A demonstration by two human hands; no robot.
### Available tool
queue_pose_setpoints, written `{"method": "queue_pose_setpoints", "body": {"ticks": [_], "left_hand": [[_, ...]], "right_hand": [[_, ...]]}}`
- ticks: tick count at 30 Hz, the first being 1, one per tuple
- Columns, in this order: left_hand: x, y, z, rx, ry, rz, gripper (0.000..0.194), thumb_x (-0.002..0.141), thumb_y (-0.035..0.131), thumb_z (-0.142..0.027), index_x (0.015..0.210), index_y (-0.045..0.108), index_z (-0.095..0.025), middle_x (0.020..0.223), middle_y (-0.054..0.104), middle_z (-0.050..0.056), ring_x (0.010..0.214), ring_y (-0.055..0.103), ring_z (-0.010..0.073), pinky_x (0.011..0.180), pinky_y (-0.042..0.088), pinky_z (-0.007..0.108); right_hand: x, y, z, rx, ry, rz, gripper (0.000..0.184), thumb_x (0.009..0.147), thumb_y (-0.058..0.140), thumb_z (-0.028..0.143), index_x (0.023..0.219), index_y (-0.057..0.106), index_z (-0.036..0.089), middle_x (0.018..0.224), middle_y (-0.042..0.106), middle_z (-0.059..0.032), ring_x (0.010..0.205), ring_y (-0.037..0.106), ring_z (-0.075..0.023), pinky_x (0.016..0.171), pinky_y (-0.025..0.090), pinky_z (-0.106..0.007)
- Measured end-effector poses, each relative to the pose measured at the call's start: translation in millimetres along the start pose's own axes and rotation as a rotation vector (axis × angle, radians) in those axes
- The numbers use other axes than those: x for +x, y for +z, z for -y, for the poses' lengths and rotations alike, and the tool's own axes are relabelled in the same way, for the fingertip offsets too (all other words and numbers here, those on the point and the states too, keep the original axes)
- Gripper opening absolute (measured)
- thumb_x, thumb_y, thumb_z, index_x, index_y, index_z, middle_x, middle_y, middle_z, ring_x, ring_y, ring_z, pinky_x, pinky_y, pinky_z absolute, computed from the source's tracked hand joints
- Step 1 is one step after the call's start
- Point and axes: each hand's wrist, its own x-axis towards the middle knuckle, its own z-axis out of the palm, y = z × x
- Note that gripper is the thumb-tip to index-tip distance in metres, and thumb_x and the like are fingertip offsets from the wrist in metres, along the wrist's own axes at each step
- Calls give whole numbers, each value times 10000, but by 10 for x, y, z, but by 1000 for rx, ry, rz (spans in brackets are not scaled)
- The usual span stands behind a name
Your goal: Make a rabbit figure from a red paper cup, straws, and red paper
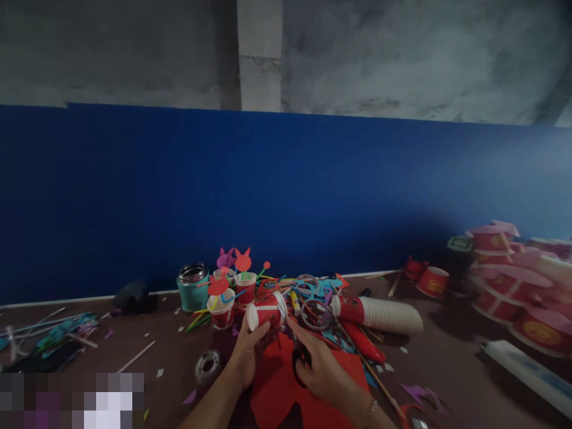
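My left hand (250, 344) is closed around a red and white paper cup (264, 312) that lies on its side in the air. Black-handled scissors (300, 362) sit in my right hand (316, 356), close to the cup's right end; their blades are mostly hidden. Beneath both hands lies a sheet of red paper (277, 393) with a cut edge. Just behind the held cup stand paper cups with animal-shaped cutouts, among them a red one with ears (243, 261) and a purple one (226, 258).
A teal container (193, 289) stands to the left, with a tape roll (208, 366) nearer me. A stack of paper cups (388, 316) lies on the right. Decorated red tubs (509, 292) crowd the far right. Paper scraps and sticks litter the table (147, 333) before a blue wall panel (286, 196).
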Motion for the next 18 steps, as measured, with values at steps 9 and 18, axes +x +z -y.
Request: {"method": "queue_pose_setpoints", "body": {"ticks": [9, 18], "left_hand": [[3, -9, 3, -11, -14, 3, 627, 576, 825, -172, 1137, 549, -231, 904, 753, 40, 809, 722, 229, 747, 541, 295], [-21, 1, -36, -4, -36, 15, 627, 605, 808, -164, 1164, 533, -227, 955, 750, 44, 827, 722, 218, 708, 546, 259]], "right_hand": [[-13, 11, -23, -9, -4, 9, 790, 675, 429, 20, 1441, 321, 178, 1430, 447, -85, 1319, 403, -243, 1091, 356, -428], [-27, 20, -83, -38, -1, 12, 745, 713, 431, 37, 1438, 327, 175, 1450, 414, -80, 1337, 374, -239, 1108, 332, -439]]}}
